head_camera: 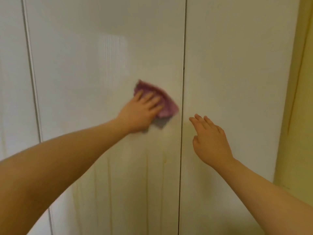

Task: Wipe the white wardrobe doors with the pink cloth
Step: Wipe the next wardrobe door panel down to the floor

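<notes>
The left hand (142, 112) is pressing the pink cloth (166, 106) with flat fingers against the white door (101, 65), just left of the seam (182, 82), and the cloth is jutting toward it. The right hand (211, 141) is waiting just right of the seam, fingers loosely spread and holding nothing, perhaps touching the neighbouring door (237, 65).

- Left of door seam (184, 65): pink cloth (168, 105) under left hand (140, 112); door panel (101, 48) open above.
- Right of door seam: right hand (211, 139) close; yellow wall (303, 133) farther right.
</notes>
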`<state>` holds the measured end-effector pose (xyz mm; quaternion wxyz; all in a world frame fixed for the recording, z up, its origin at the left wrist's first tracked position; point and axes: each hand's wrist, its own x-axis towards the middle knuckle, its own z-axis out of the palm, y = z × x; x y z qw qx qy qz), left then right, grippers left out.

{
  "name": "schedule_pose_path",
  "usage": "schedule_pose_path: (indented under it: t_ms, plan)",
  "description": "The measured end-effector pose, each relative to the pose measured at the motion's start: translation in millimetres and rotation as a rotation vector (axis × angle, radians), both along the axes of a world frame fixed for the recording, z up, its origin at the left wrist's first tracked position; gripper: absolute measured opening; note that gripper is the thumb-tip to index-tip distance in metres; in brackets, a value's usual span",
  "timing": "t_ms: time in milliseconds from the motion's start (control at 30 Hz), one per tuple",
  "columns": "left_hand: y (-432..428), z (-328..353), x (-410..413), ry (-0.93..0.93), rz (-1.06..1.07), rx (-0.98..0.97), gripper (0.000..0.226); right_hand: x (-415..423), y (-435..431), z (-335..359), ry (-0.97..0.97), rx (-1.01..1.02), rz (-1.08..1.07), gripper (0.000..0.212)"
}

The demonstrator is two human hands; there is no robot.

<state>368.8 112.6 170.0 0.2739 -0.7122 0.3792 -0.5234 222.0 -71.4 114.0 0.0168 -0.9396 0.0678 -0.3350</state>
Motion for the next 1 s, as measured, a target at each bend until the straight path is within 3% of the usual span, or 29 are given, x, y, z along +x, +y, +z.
schedule_pose_path:
  t_ms: [67,100,167,233,267,333,400,433,467,533,600,633,700,767,800,867,933,1000]
  plan:
    - [-9.4,2.0,-4.0,0.070,0.008,-0.192,0.052,0.9,0.2,-0.8,0.006,0.022,-0.001,0.061]
    - [-16.5,-14.7,-3.9,0.083,-0.023,-0.162,0.044,0.6,1.5,-1.6,0.012,0.025,-0.001,0.060]
    - [-25.0,-62.0,-8.4,0.107,-0.138,0.093,0.041,0.2,2.7,-2.3,0.024,0.018,-0.003,0.060]
    - [-15.5,-76.5,-13.8,0.186,-0.086,0.309,0.066,-1.3,2.9,-2.2,0.025,-0.009,0.001,0.060]
    - [-12.0,-63.2,-11.9,0.161,-0.033,0.285,0.083,-1.9,2.7,-2.7,0.021,-0.017,0.002,0.060]
    - [-17.2,-18.0,-9.2,0.100,-0.034,-0.082,0.094,-1.7,0.8,-1.0,0.007,-0.012,-0.001,0.060]
    - [-25.5,5.1,-10.5,0.167,0.014,-0.389,0.070,-1.0,-0.1,-0.9,0.018,0.014,-0.003,0.060]
    - [-27.4,-1.2,-10.4,0.166,0.009,-0.377,0.058,-0.9,-0.3,-2.2,0.030,0.022,-0.009,0.060]
    - [-30.3,-17.7,-10.3,0.148,-0.042,-0.301,0.051,-1.1,-0.5,-2.9,0.040,0.025,-0.016,0.060]
    - [-24.1,-69.2,-4.5,0.068,-0.149,0.037,0.048,-2.5,-0.3,-4.3,0.060,0.013,-0.021,0.060]
    - [-10.4,-82.7,-8.8,0.077,-0.146,0.229,0.076,-3.1,-0.5,-6.1,0.060,-0.007,-0.015,0.060]
    - [-6.4,-69.0,-7.0,0.059,-0.127,0.164,0.088,-2.6,-1.1,-6.1,0.054,-0.018,-0.010,0.060]
    - [-9.6,-30.1,1.1,0.091,-0.054,-0.141,0.091,-1.4,-1.7,-7.8,0.056,-0.026,0.001,0.060]
    - [-17.1,-9.1,-2.6,0.170,-0.034,-0.409,0.072,0.8,-0.6,-10.8,0.071,-0.016,0.006,0.060]
    - [-22.1,-16.7,-2.6,0.168,-0.062,-0.432,0.060,1.7,0.6,-12.1,0.076,-0.010,0.008,0.060]
    - [-32.5,-66.6,-3.0,0.132,-0.131,-0.174,0.045,3.9,3.9,-14.4,0.082,-0.011,0.011,0.060]
    - [-27.8,-108.5,-11.5,0.162,-0.185,0.175,0.050,5.9,9.3,-16.6,0.095,-0.011,0.026,0.060]
    - [-21.9,-91.3,-8.6,0.157,-0.131,0.225,0.062,7.8,11.6,-17.7,0.087,-0.029,0.037,0.060]
